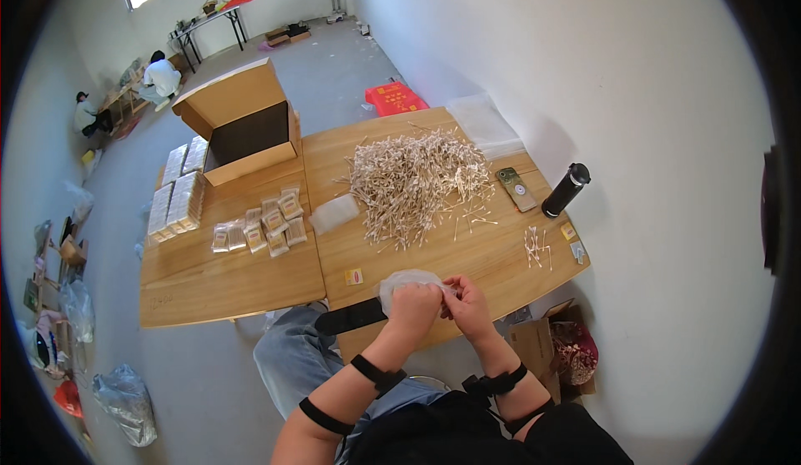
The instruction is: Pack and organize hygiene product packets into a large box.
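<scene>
At the table's near edge, my left hand is closed on a thin, whitish clear plastic bag. Close beside it, my right hand pinches the bag's edge with bent fingers. Whether anything lies inside the bag, I cannot tell. A small yellow-and-white card lies left of the bag. Beyond my hands spreads a big heap of cotton swabs, with a stack of clear plastic sleeves at its left. A few loose swabs lie apart on the right.
Filled swab packets and wrapped white bundles cover part of the left table, before an open cardboard box. A phone and black bottle stand near the right edge. Two people sit far left.
</scene>
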